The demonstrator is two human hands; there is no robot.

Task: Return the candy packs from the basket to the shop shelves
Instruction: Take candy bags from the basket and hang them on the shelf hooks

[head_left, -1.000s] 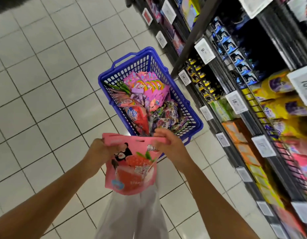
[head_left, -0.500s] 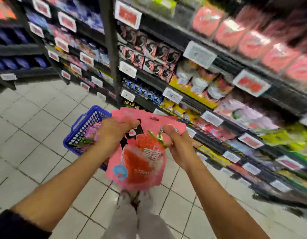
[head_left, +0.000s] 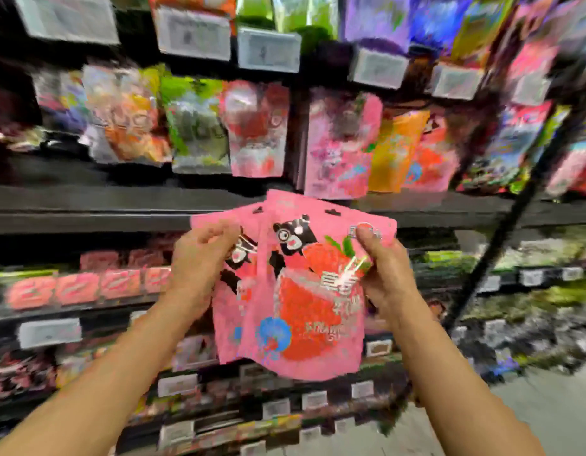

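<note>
Pink candy packs up at chest height, right in front of the shelves!

Two pink strawberry packs (head_left: 304,311), one overlapping the other, both printed with a cartoon bear. Left hand (head_left: 199,261) curls its fingers round the upper left edge of the rear pack; right hand (head_left: 383,274) pinches the front pack's top right corner, thumb on its face. Behind them, blurred shelves (head_left: 120,205) carry hanging candy bags and price tags (head_left: 268,49).

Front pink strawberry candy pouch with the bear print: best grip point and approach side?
Pinch the flat top corners of the front pink strawberry pouch, from the sides, as the left hand and right hand do. The header by the hang hole is thin; the belly bulges.
</note>
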